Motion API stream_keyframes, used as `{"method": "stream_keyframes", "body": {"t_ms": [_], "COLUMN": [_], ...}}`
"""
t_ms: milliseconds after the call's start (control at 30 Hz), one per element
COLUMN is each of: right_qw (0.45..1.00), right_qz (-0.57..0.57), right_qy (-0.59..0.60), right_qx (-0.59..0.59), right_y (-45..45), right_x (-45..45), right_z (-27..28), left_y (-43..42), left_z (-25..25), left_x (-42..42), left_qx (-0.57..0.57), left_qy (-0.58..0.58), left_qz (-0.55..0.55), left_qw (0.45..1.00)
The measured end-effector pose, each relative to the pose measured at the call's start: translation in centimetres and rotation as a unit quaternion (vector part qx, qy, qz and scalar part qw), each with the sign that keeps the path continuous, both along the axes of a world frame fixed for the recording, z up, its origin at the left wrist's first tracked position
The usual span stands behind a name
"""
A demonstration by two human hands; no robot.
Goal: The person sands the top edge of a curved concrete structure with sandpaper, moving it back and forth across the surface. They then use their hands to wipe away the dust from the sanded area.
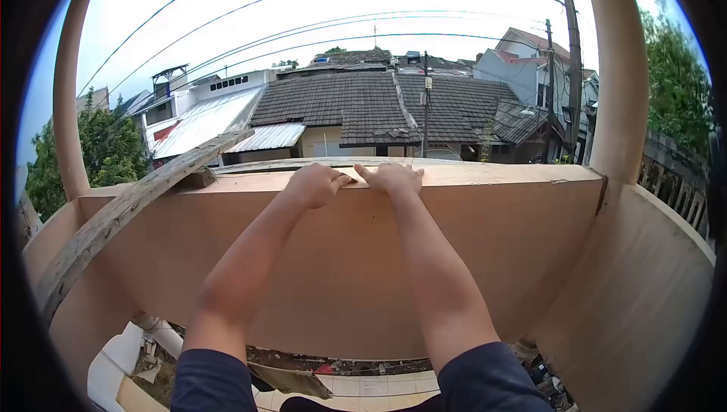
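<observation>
My left hand (315,185) rests on the top of a peach-coloured parapet wall (485,176), its fingers curled inward. A small dark bit shows at its fingertips; I cannot make out what it is. Close beside it on the same ledge, my right hand (395,178) is bent at the knuckles, with the thumb pointing toward the left hand. Whatever its fingers close on is hidden. Both arms reach forward, and the hands are slightly apart.
A weathered wooden plank (129,204) slants over the wall at the left, resting on a small block (198,178). Peach pillars (617,71) rise at both sides. Below the wall lie a tiled floor (371,388) and dark cloth (291,379). Tiled roofs (326,98) and overhead wires lie beyond.
</observation>
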State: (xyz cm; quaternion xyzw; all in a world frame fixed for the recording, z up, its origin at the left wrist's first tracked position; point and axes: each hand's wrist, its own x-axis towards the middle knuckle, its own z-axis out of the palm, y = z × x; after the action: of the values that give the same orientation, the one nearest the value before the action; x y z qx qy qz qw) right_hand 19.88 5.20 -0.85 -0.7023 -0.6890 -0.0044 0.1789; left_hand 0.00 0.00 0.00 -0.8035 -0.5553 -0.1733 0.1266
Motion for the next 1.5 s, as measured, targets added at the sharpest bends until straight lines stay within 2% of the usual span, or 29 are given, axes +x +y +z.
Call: {"method": "stream_keyframes", "body": {"t_ms": [67,100,167,200,233,300,333,433,467,500,600,667,767,800,833,933,1000,1033,1133,1167,1233,1300,1367,1400,1433,1500], "right_qw": [1.0,1.0,1.0,1.0,1.0,1.0,1.0,1.0,1.0,0.999,0.999,1.0,0.999,0.999,0.999,0.999,0.999,0.999,0.999,1.0,1.0,1.0,0.999,0.999,0.999,1.0], "right_qz": [0.004,0.001,0.005,0.016,0.016,0.01,0.009,0.002,0.007,0.013,0.014,0.017,0.019,0.019,0.021,0.021,0.022,0.019,0.017,0.016,0.017,0.017,0.026,0.019,0.025,0.02], "right_qy": [0.013,0.027,0.027,0.021,0.015,0.002,0.001,0.011,0.025,0.035,0.031,0.022,0.032,0.032,0.026,0.031,0.024,0.028,0.029,0.022,0.022,0.024,0.024,0.03,0.032,0.022], "right_qx": [0.014,-0.012,0.001,-0.014,-0.015,0.001,0.002,0.003,-0.003,-0.012,-0.007,0.001,0.002,-0.003,0.001,0.007,0.009,0.018,0.02,0.016,0.015,0.007,0.001,0.02,0.019,-0.003], "right_y": [-0.2,-0.5,0.0,-0.6,-0.7,-1.0,-1.0,-0.6,-0.4,-0.6,-0.8,-0.9,-0.8,-0.7,-0.6,-0.1,0.0,0.0,0.0,0.0,0.2,0.1,0.2,0.0,0.0,0.1], "right_x": [0.4,0.3,0.2,0.4,0.5,0.5,0.5,0.4,0.5,0.5,0.4,0.3,0.5,0.4,0.4,0.4,0.6,0.6,0.5,0.5,0.5,0.6,0.7,0.6,0.5,0.7], "right_z": [0.4,-1.3,-0.8,-0.2,-0.2,-0.4,-0.5,-0.2,-0.1,-0.2,0.0,-0.3,-0.3,-0.7,-0.8,-0.7,-0.9,-1.0,-1.2,-0.9,-0.6,-1.2,-0.7,-0.9,-0.7,-0.6], "left_y": [-0.9,-0.2,2.8,2.2,2.3,2.1,1.2,1.7,2.5,1.9,2.0,0.4,0.3,0.6,1.7,0.9,-0.8,-0.5,1.7,2.4,2.9,2.2,-0.3,0.3,0.6,1.1], "left_z": [-0.5,-2.0,-2.6,-1.5,-2.0,-2.6,-2.5,-3.0,-3.8,-2.4,-2.1,-1.5,-2.1,-2.1,-1.3,-2.1,-2.8,-2.9,-1.9,-2.0,-2.3,-3.3,-4.5,-5.6,-5.1,-4.0], "left_x": [0.7,-0.1,-2.4,-2.6,-2.4,-1.8,-1.5,-3.7,-5.0,-5.2,-4.1,-1.8,-1.7,-2.6,-3.4,-2.5,-0.4,-0.6,-3.2,-3.8,-3.8,-2.2,-1.3,-2.5,-4.3,-7.4], "left_qx": [0.009,-0.017,0.043,-0.007,-0.008,0.035,0.019,-0.009,0.049,-0.005,0.004,-0.009,0.029,0.065,0.025,0.009,0.041,0.043,0.007,0.008,0.065,0.051,0.091,0.158,0.158,0.079], "left_qy": [-0.037,-0.024,-0.054,-0.109,-0.115,-0.082,-0.102,-0.138,-0.15,-0.151,-0.127,-0.083,-0.094,-0.068,-0.066,-0.103,-0.11,-0.113,-0.106,-0.108,-0.045,-0.007,-0.098,-0.125,-0.122,-0.136], "left_qz": [-0.013,-0.014,0.055,0.072,0.073,0.058,0.017,-0.008,-0.027,0.071,0.044,-0.035,-0.068,-0.039,0.033,0.024,-0.087,-0.087,0.074,0.077,0.043,0.029,-0.087,-0.137,-0.131,0.018], "left_qw": [0.999,0.999,0.996,0.991,0.991,0.994,0.994,0.99,0.987,0.986,0.991,0.996,0.993,0.995,0.997,0.994,0.989,0.989,0.992,0.991,0.996,0.998,0.987,0.97,0.971,0.987]}}
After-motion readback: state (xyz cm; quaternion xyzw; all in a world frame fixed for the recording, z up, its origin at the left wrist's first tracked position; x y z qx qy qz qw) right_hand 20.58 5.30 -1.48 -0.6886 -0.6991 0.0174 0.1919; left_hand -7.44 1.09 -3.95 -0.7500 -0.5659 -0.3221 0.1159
